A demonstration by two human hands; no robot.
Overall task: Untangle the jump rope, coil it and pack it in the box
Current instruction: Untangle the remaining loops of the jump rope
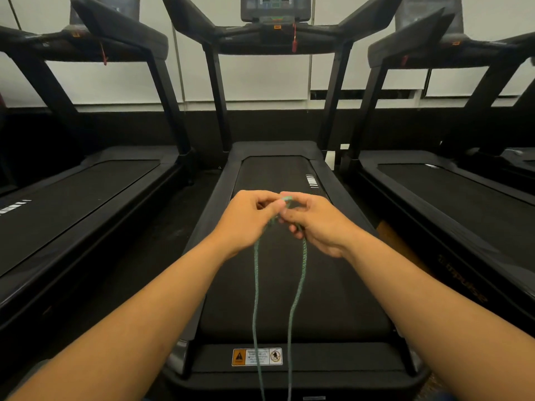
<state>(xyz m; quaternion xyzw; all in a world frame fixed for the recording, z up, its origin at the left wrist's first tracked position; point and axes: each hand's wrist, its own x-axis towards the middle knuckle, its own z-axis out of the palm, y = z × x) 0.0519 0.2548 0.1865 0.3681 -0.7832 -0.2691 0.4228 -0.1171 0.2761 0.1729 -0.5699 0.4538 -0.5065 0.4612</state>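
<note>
1. Head view shows two hands, one rope and three treadmills.
2. Left hand (246,218) and right hand (315,224) are raised side by side over the middle treadmill (292,285), their fingertips meeting.
3. Left hand's fingers are curled, and its thumb and forefinger pinch the rope (256,285) at the top.
4. Right hand's fingers are curled too; they pinch the same bunch of rope just beside the left thumb, and one strand passes down through its lower fingers.
5. Rope is thin, braided and green, paler where it bends over between the fingertips.
6. Between the two hands the rope bunches into a small tangle; its exact crossings are too small to tell.
7. Two strands hang from the hands, one below each hand, and run down nearly side by side to the bottom edge of the view, well apart from each other at the top and closer lower down.
8. Both strands hang in front of the black belt of the middle treadmill and pass over a yellow and white warning label (257,356) at its near end.
9. One treadmill stands to the left (72,198) and one to the right (463,198), each with a black belt.
10. Red safety clips hang from the consoles, three in all; the middle one (294,39) is the clearest.
</note>
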